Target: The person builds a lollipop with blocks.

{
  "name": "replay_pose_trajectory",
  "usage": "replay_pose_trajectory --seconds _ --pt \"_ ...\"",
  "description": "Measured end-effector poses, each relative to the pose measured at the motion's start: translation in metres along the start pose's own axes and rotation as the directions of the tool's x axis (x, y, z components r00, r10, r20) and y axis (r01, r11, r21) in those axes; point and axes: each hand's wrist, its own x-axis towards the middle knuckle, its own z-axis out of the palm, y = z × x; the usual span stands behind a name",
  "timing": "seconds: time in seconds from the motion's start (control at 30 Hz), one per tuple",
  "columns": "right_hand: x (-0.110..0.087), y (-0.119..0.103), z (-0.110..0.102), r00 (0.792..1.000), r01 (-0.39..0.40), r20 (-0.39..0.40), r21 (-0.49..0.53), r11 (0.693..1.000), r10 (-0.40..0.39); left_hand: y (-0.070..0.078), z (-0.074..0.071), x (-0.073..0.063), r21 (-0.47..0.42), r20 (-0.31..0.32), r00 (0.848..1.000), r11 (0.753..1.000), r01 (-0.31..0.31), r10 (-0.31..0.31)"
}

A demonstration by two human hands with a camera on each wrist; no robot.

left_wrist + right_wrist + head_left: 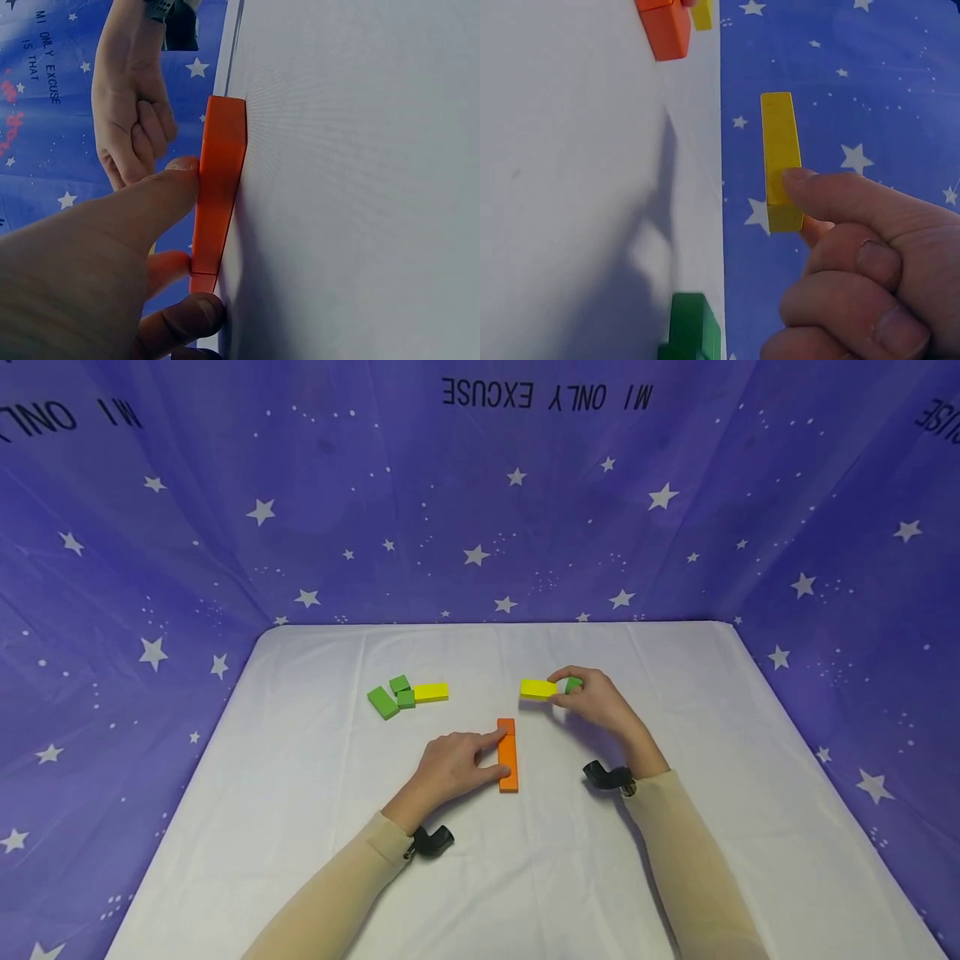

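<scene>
Yellow block (536,689) held above the desk (570,877), pinched at one end in the right hand (598,700). Left hand (452,764) rests thumb and fingertip, apart, on two orange blocks (509,752) lying end to end. Far left: second yellow block (432,693) beside three green blocks (383,702).

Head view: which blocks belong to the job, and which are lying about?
In use:
yellow block in right hand
two orange blocks touched by left hand

Seemingly lying about:
other yellow block
three green blocks beside it
at least one green block by right hand
</scene>
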Motion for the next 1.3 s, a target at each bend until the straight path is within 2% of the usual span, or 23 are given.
replay_pose_trajectory --seconds 0.43,0.8,1.1,1.3 --pt "0.003 -0.014 0.019 1.000 -0.003 0.019 -0.001 1.000 0.003 0.001 0.000 -0.001 0.041 -0.029 0.999 0.999 -0.016 0.017" --pt "0.001 -0.016 0.033 0.999 0.005 0.052 -0.027 1.000 -0.003 0.003 0.000 -0.002 0.051 -0.035 0.999 0.998 -0.021 0.023" --pt "0.001 -0.016 0.042 0.996 0.057 0.066 -0.066 0.996 -0.053 0.004 0.001 -0.002 0.051 -0.021 1.000 0.999 -0.018 0.019" --pt "0.002 -0.014 0.049 0.996 0.046 0.084 -0.096 0.994 -0.038 0.005 0.002 -0.003 0.051 -0.033 0.999 0.998 -0.028 0.030"
